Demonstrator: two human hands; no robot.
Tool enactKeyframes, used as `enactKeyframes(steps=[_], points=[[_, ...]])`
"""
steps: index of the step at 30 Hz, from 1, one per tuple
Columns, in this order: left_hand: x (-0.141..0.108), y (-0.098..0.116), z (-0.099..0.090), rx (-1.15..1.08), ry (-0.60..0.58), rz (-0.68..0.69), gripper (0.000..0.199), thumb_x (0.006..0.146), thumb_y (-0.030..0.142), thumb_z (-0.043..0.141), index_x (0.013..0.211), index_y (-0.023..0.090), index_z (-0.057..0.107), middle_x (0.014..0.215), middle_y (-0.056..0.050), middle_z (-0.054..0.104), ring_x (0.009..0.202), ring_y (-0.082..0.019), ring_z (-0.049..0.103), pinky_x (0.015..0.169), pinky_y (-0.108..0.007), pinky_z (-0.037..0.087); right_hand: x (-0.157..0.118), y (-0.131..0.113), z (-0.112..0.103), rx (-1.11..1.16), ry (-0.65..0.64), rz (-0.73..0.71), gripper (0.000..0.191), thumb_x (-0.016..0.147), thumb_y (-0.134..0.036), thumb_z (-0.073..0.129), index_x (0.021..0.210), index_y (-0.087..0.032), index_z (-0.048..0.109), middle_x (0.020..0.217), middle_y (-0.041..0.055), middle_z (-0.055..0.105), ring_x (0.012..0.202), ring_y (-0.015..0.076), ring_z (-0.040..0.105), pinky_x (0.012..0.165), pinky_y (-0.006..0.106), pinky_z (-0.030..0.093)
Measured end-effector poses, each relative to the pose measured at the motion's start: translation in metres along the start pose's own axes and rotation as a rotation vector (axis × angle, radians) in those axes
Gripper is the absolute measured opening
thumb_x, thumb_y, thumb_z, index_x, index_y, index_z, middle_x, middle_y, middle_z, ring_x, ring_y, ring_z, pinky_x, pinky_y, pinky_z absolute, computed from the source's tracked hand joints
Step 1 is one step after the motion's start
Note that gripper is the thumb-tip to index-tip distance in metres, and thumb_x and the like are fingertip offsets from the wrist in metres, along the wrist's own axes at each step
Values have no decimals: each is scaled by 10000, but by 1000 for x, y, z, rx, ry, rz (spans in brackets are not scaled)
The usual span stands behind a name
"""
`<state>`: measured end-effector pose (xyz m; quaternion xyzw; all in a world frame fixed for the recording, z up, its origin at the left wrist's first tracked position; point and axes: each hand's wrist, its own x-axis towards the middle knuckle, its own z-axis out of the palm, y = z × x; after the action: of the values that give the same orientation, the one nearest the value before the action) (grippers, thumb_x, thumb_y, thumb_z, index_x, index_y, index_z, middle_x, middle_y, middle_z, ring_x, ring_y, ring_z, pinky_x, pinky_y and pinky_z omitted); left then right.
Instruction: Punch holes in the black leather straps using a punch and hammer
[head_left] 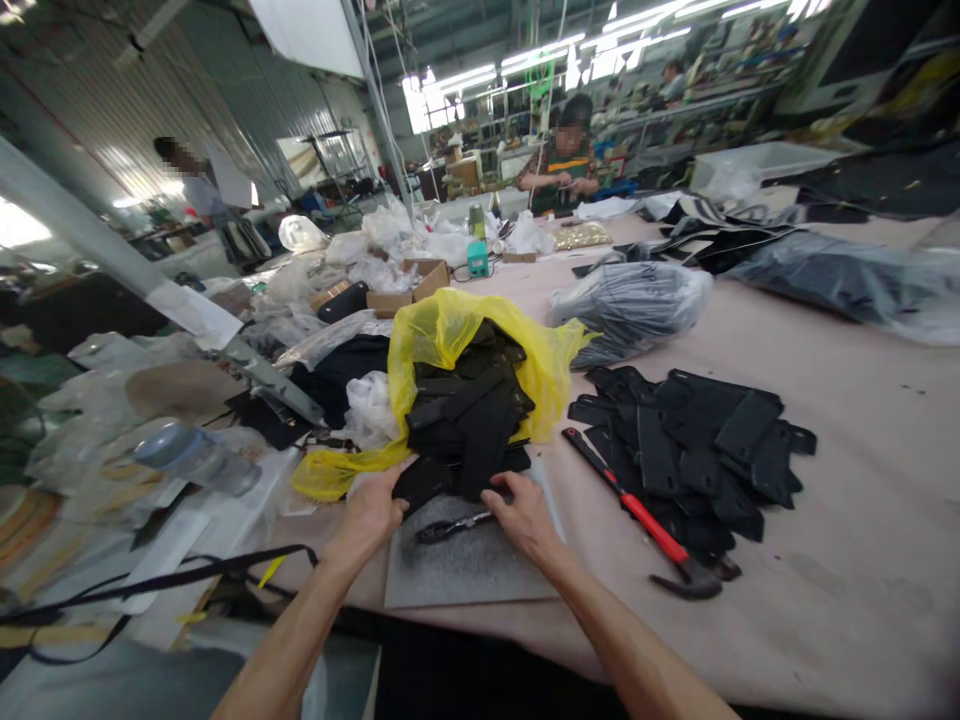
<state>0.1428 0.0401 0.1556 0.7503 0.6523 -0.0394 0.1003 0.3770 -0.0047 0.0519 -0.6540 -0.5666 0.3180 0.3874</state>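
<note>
My left hand [373, 515] grips the edge of a black flat piece [421, 484] at the mouth of a yellow plastic bag [551, 365]. Close by, my right hand [525, 512] has its thumb and fingers at the lower end of another black flat piece [484, 445]; it looks pinched there. More such pieces fill the bag, which lies on its side with its mouth toward me. Between my hands, a dark-handled hand tool [450, 526] rests on a grey slab [465, 578]; its far end is partly hidden by my right hand.
Right of the slab lie a red-handled claw hammer [652, 525] and a pile of black pieces [682, 450]. Behind them is a plastic-wrapped bundle [637, 305]. A clear bottle [199, 457] and a slanting metal post [274, 382] stand left. People work farther back.
</note>
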Motion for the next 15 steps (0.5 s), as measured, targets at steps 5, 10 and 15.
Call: enactKeyframes(steps=[5,10,15], points=[[8,3,-30,-146,110,-31,190,753,251,630,931,185,646,901,-77,708,907,-257,657,767,-313,466,37,-19,8,95,67,255,249,765,-348,602,899,-147,663,840,95,690,783,225,635,703,327,469],[74,39,-42,-472,205,16,265,782,314,623,978,136,641,954,-98,709,894,-239,667,750,-304,495,96,-39,16,126,71,134,326,746,-169,539,1046,-131,660,866,52,702,755,172,631,719,297,491],[104,50,-10,-416,259,4,397,779,266,632,1132,90,594,1150,-187,656,1092,-268,617,919,-360,466,94,-41,-2,74,80,18,322,768,-146,505,1047,-154,665,951,43,697,870,171,620,827,311,483]])
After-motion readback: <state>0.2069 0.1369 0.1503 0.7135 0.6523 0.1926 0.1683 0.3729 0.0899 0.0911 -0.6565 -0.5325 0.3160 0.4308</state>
